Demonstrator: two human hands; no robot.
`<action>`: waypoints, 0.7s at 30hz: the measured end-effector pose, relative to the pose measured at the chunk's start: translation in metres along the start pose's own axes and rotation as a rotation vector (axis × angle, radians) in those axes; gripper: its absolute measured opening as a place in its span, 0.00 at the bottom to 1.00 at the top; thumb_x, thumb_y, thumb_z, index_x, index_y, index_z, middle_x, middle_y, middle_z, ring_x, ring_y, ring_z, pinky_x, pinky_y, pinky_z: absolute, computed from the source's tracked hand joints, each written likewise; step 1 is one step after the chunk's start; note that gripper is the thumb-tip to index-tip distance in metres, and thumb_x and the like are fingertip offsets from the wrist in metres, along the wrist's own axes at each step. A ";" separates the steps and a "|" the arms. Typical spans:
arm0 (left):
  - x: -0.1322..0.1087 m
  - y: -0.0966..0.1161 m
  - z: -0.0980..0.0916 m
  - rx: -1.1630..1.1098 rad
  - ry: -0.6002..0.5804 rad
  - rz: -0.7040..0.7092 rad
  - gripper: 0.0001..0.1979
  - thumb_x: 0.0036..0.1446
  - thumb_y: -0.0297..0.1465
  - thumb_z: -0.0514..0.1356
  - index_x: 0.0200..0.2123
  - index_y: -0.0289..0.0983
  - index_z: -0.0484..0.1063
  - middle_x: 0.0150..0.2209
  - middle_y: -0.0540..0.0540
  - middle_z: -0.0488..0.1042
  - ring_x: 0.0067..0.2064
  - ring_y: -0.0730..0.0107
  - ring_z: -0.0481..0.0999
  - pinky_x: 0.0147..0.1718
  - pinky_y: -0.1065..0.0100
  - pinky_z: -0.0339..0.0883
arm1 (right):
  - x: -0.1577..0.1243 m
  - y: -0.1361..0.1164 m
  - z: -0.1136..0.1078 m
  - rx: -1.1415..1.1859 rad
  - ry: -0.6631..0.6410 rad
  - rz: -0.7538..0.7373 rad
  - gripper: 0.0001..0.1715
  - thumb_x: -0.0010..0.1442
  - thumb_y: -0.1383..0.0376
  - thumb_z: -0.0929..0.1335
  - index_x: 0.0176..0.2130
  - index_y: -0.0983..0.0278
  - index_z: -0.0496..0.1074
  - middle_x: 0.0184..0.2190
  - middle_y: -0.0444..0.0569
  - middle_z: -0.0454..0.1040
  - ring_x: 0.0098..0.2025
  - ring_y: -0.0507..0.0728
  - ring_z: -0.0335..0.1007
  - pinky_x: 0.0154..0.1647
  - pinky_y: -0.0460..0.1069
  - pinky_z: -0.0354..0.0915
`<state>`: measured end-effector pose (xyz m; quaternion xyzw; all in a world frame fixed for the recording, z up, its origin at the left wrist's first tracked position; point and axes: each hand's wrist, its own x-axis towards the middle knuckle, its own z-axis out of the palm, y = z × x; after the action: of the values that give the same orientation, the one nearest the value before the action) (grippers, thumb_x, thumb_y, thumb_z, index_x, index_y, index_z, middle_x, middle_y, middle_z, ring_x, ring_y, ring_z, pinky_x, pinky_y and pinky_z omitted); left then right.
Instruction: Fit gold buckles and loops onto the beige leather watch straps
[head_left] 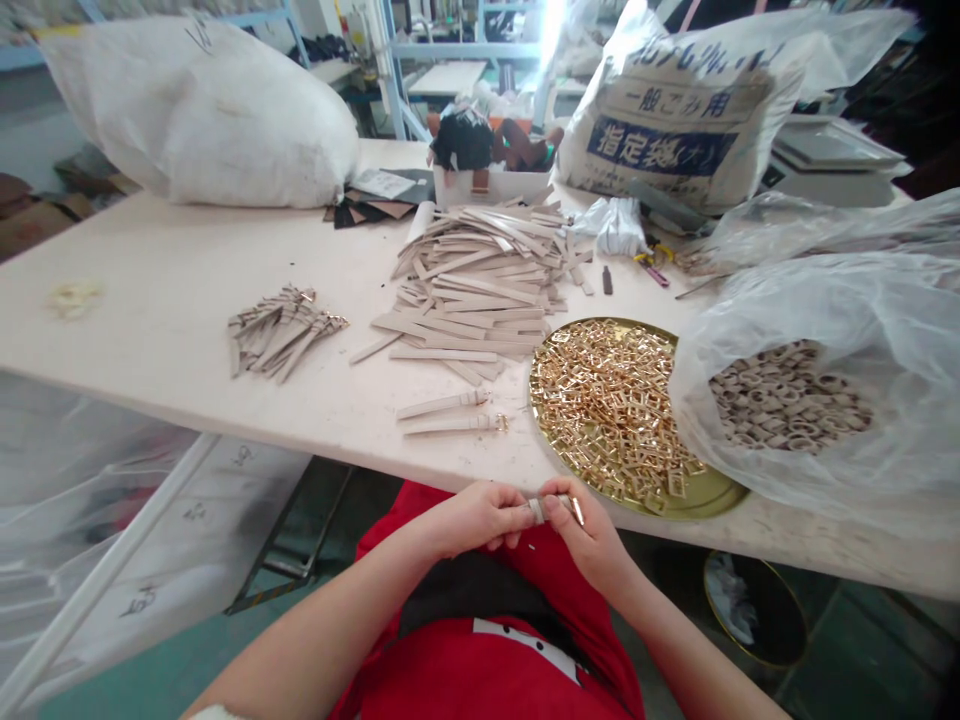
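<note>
Just off the table's front edge, my left hand (489,515) and my right hand (589,535) meet over one beige strap (535,511). A gold buckle (577,510) shows at the strap's right end, by the fingers of my right hand. Both hands are closed, and most of the strap is hidden inside them. Two straps with buckles (454,425) lie on the table just beyond. Further left is a small heap of buckled straps (281,335). To the right, a round gold tray (724,497) bears a pile of gold buckles (607,400).
Loose beige strips (480,280) are piled mid-table. An open plastic bag (892,470) of small beige loops (791,400) stands at right. Large stuffed bags (217,115) stand at the back, near a scale (836,150). Yellow-handled snips (654,265) lie behind the tray.
</note>
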<state>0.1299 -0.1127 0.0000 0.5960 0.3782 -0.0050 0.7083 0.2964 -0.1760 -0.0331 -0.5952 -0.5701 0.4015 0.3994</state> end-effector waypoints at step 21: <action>0.000 0.013 -0.007 0.389 0.169 0.082 0.17 0.57 0.38 0.46 0.29 0.34 0.69 0.24 0.49 0.71 0.24 0.74 0.69 0.25 0.74 0.59 | 0.014 -0.001 0.017 0.121 -0.018 0.051 0.18 0.61 0.56 0.56 0.44 0.64 0.64 0.18 0.41 0.61 0.20 0.52 0.59 0.21 0.47 0.58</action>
<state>0.1322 -0.1034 0.0113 0.7347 0.4038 0.0008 0.5451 0.2801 -0.1615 -0.0385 -0.5807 -0.5331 0.4507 0.4189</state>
